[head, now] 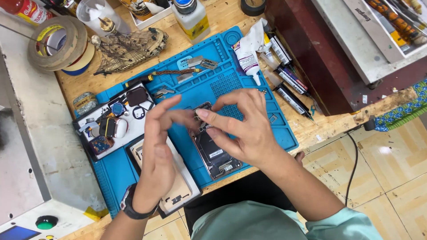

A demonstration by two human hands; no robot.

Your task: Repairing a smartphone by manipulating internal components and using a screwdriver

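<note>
The person's left hand (156, 146) and right hand (242, 126) are meeting over an opened phone (214, 153) lying on the blue work mat (249, 84). Both hands are pinching a small part (199, 116) at the phone's top edge, remaining fingers loosely spread. A glue tube (246, 60) is lying just beyond.

Bare blue mat (213, 86) behind the hands (glue tube (246, 60), tweezers (175, 72) crowd its far edge).

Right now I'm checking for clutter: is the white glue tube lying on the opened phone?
No, the white glue tube lies at the blue mat's far edge, well apart from the opened phone.
</note>
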